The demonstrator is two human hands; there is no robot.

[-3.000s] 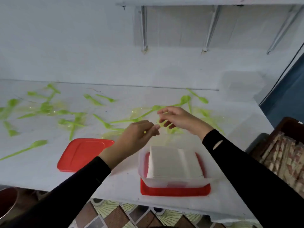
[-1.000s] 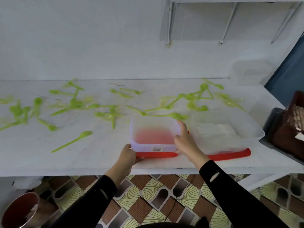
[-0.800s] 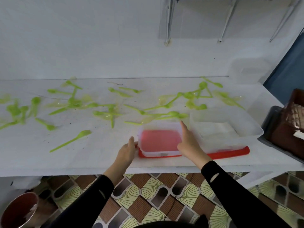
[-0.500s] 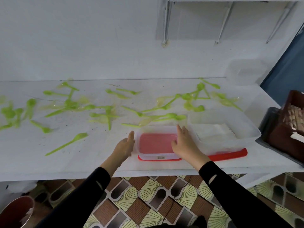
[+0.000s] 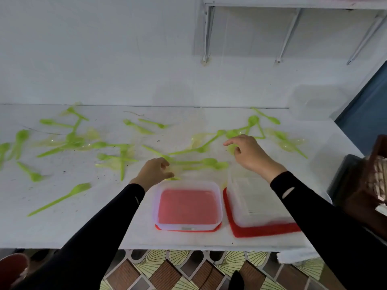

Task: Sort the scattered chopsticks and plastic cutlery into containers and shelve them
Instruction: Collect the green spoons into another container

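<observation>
Left fingers (image 5: 164, 162): curled toward the thumb, over pale green cutlery. Whether a piece is pinched cannot be told because of blur.
Left hand (image 5: 152, 173): held low, just beyond the far left corner of the small container (image 5: 156, 206), probably so a picked piece can be dropped in at once.
Right fingers (image 5: 230, 142): apart and loosely bent, nothing held, forefinger stretched to the left.
Right hand (image 5: 251, 155): hovering over a cluster of green spoons (image 5: 209, 161), seemingly reaching for the next piece.
Small container: clear, open and seen empty. It is seated on its own red lid at the near edge of the table (image 5: 62, 231), which keeps the lid at hand.
Large container (image 5: 240, 197): clear, just right of the small one, on a red lid (image 5: 266, 231). Its contents are blurred.
Cutlery: green plastic pieces scattered across the far and left table, none yet in the small container. One spoon (image 5: 60, 198) lies alone at the near left.
Shelf (image 5: 293, 3): mounted on the far wall above, with no container seen on it.
Progress: sorting judged barely begun.
</observation>
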